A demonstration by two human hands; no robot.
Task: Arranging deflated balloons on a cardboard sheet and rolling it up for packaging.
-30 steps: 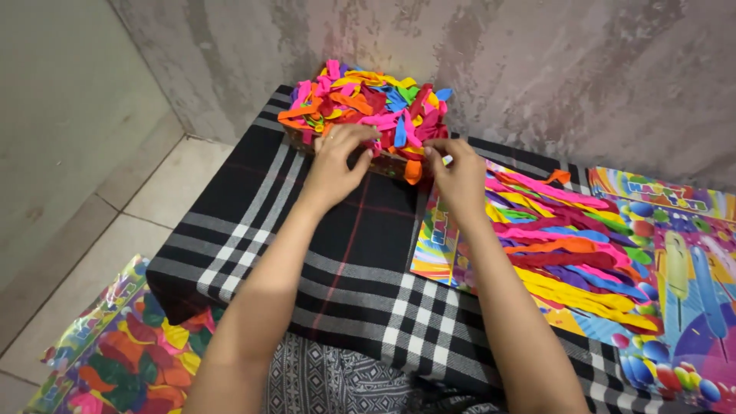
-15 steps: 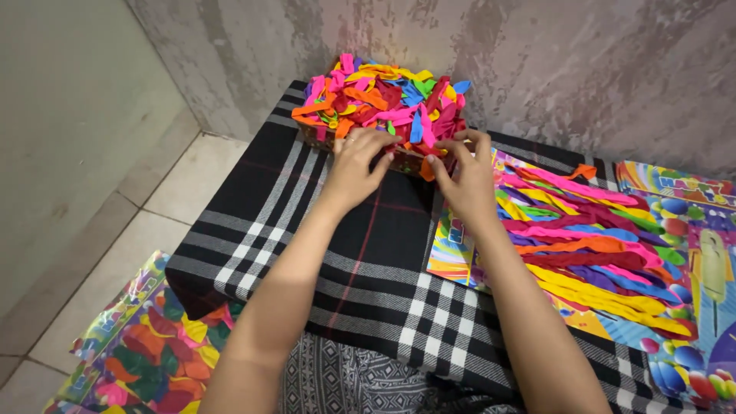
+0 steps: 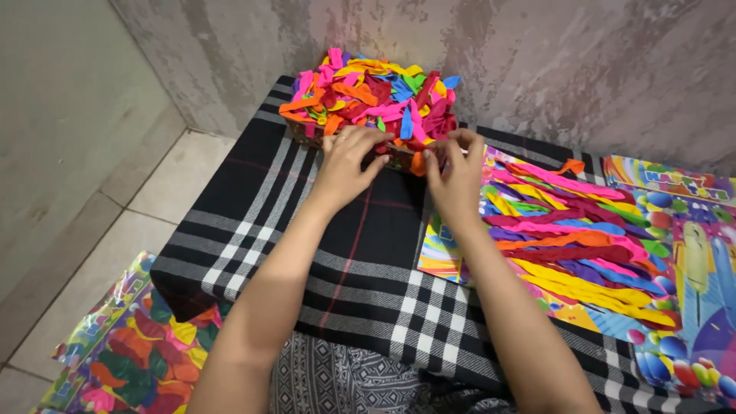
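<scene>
- Two bare hands meet at the near edge of a heap of loose balloons (image 3: 376, 103), which fills a low container against the grey wall just beyond the fingertips.
- The left hand (image 3: 346, 165) lies flat, fingers spread and resting on the heap's front edge; whether it grips anything cannot be told.
- The right hand (image 3: 454, 172) has its fingers curled together at the same edge, beside an orange balloon (image 3: 418, 163); the pinch itself is hidden behind the knuckles.
- Just right of the right hand lies a bright printed card (image 3: 460, 257), rectangular, with long stretched balloons (image 3: 590, 241) in pink, orange, yellow and purple laid across it in rows.
- Farther right, more colourful printed sheets (image 3: 690, 245) run out of frame; their lower corner is cut off.
- Below the left forearm, on the floor, sits a flat clear packet of mixed balloons (image 3: 130, 345), partly tucked under the table edge and cropped at the bottom.
- Everything rests on a black-and-white checked cloth (image 3: 253, 207); an open stretch of it lies between and left of the hands, and its left edge drops to pale floor tiles (image 3: 146, 199).
- The container under the heap is nearly all covered, so its shape is hard to make out.
</scene>
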